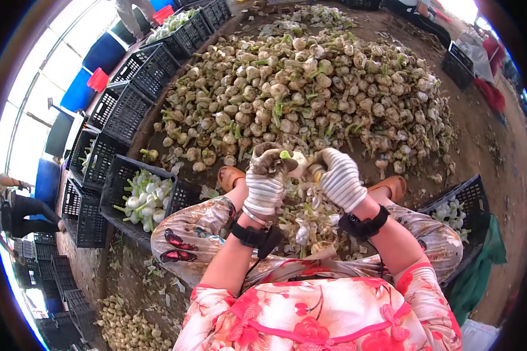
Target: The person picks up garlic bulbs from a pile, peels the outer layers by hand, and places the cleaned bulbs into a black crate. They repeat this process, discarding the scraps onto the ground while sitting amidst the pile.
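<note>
My left hand (266, 186), in a striped white glove with dark, soiled fingertips, is closed round a garlic bulb (298, 165) with a short cut green stem. My right hand (341, 180), gloved the same way, is curled just right of the bulb. A small yellowish bit shows at its fingertips, but what it grips is hidden. Below both hands, between my legs, lies a heap of peeled garlic skins (304, 225). In front of me rises a large pile of untrimmed, dirty garlic bulbs (310, 93).
A black crate (114, 199) of cleaned garlic stands at my left, another crate (477, 199) at my right with green cloth (480, 272). More crates (137, 111) line the left side, near blue barrels (104, 52). Another person (29, 213) is at far left. More garlic (129, 324) lies lower left.
</note>
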The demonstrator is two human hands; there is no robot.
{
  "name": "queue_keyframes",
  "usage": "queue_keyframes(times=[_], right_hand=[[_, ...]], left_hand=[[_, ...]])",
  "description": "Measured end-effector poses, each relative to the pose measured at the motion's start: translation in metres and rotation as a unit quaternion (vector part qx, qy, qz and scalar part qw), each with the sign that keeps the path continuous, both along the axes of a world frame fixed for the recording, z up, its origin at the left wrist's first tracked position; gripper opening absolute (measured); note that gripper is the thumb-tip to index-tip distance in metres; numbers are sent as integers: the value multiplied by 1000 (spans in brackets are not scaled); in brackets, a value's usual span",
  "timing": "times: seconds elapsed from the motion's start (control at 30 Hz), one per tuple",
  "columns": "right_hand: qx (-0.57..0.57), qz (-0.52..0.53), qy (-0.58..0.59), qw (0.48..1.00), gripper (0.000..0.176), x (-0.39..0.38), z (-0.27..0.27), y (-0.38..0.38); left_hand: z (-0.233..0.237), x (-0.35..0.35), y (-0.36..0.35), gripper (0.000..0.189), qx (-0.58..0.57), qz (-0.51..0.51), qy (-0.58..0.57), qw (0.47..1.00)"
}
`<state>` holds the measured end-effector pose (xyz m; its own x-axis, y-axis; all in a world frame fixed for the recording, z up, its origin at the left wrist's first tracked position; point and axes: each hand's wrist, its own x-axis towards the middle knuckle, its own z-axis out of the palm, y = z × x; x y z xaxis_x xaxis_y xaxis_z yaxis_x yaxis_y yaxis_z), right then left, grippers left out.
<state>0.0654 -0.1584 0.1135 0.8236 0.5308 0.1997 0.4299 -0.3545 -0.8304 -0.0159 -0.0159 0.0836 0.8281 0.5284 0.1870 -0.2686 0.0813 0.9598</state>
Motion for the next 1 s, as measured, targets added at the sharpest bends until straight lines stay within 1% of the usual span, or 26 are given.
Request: queue_keyframes(times=[0.03,0.07,0.1,0.13,0.17,0.2,0.23,0.27,0.3,0.37,0.4,0.43,0.47,0.53,0.57,0.6,0.63,0.7,0.77,0.8,0.83,0.87,0.9,0.93,0.97,1.0], right_hand=[[-14,-24,-83,996,11,8,-3,-2],[-89,-45,-104,990,14,23,-9,-4],[-163,-69,-125,976,18,35,-19,-10],[-295,-61,-114,947,27,43,-38,-13],[-346,39,-50,936,32,43,-54,-25],[-331,94,-25,939,34,41,-72,-33],[-317,151,2,936,36,39,-82,-36],[-306,130,61,941,31,30,-61,-34],[-202,149,71,966,30,25,-50,-29],[17,166,96,981,29,12,-35,-21],[35,147,55,987,30,4,-22,-16],[54,128,12,990,31,-3,-13,-11],[38,68,89,993,31,-11,-12,-5],[-75,29,-83,993,30,-14,0,-1],[-130,11,-167,977,29,-15,3,0],[-81,12,-195,977,25,-14,-2,2],[-84,25,-198,976,23,-14,-2,2],[-89,52,-204,974,18,-13,-1,0],[-45,39,-85,995,15,-10,3,-1],[-21,24,-10,999,14,-4,1,-4],[1,8,65,998,14,3,-3,-7],[-86,-1,-38,996,16,15,-15,-10],[-199,76,-33,977,16,17,-24,-14],[-307,151,-28,939,17,16,-29,-16],[-410,221,-23,884,19,17,-37,-18],[-325,266,-41,907,22,14,-62,-28]], left_hand=[[10,-2,-2,21,-107,-34,-19,993],[16,-5,7,18,-103,-68,8,992],[13,-5,12,20,-123,-93,-25,988],[18,-7,11,22,-223,-105,-33,969],[23,-8,12,24,-318,-116,-43,940],[-2,-3,20,27,-383,-107,-60,915],[3,-2,20,26,-341,-122,-67,930],[5,-2,19,25,-268,-83,-61,958],[3,0,17,24,-194,-45,-49,979],[-1,4,6,17,-87,24,-35,995],[-7,7,5,17,59,79,-31,995],[-12,11,5,18,203,133,-30,970],[-8,13,1,18,186,110,-25,976],[4,7,-9,20,151,70,-8,986],[15,3,-16,21,-66,19,-6,998],[12,3,-12,21,152,61,-5,986],[11,2,-6,22,363,100,-2,926],[11,-1,-4,23,292,70,12,954],[0,-5,2,23,259,29,24,965],[-11,-4,6,23,188,39,-16,981],[3,-3,2,18,108,-23,-81,991],[5,-5,4,16,-24,-56,-45,997],[8,-8,8,16,-156,-89,-8,984],[-2,-4,13,25,-285,-123,-36,950],[-10,1,18,33,-485,-57,14,872],[-18,1,23,33,-485,-108,-10,868]])
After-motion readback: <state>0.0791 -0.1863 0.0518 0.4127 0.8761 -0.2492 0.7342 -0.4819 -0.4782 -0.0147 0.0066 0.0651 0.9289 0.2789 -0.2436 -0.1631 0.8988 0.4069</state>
